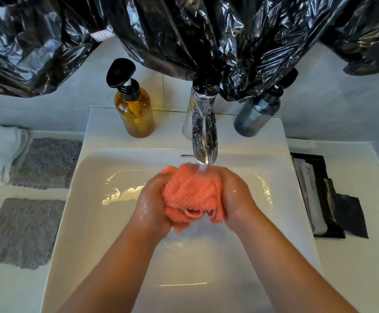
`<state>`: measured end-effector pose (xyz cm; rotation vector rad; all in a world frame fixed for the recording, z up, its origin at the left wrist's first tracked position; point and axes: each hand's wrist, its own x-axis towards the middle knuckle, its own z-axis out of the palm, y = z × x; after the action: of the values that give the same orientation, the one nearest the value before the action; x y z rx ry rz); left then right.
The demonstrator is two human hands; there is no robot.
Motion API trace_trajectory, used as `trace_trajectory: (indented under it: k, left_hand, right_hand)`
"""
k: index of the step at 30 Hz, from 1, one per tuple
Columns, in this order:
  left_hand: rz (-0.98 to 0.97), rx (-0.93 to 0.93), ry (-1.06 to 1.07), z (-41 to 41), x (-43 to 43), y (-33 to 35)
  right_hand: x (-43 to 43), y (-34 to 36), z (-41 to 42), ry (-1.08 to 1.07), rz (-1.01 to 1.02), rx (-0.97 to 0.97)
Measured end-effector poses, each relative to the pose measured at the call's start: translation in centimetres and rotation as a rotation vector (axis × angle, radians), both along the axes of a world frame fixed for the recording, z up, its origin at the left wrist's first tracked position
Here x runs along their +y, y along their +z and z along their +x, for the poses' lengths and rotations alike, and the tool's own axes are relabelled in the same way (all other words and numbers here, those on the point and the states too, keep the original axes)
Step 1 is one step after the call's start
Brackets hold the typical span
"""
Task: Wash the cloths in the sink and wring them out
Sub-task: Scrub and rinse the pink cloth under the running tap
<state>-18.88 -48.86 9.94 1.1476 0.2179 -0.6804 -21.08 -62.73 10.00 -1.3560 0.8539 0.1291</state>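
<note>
Left hand and right hand clasp the bunched coral cloth between them, equally close, directly under the running faucet.

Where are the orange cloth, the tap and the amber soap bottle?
orange cloth (190,190): head view, its bunched middle.
tap (203,132): head view, its chrome spout.
amber soap bottle (136,114): head view, its body.

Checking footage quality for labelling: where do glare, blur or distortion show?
In the head view, glare streaks the sink basin and chrome tap; the head view blurs the lower edge of the orange cloth; the head view's wide lens bows the straight edges of the counter.
</note>
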Motion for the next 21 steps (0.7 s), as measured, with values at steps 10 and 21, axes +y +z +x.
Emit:
trace_trajectory:
  k: [10, 21]
  left_hand:
    - [-0.079, 0.215, 0.125, 1.4, -3.5, -0.7]
    - [0.077, 0.085, 0.026, -0.2, -0.8, -0.7]
  right_hand:
    - [2.7, 0.8, -1.3, 0.104, -0.552, -0.193]
    - [-0.3, 0.7, 1.2, -0.196, -0.284, -0.146]
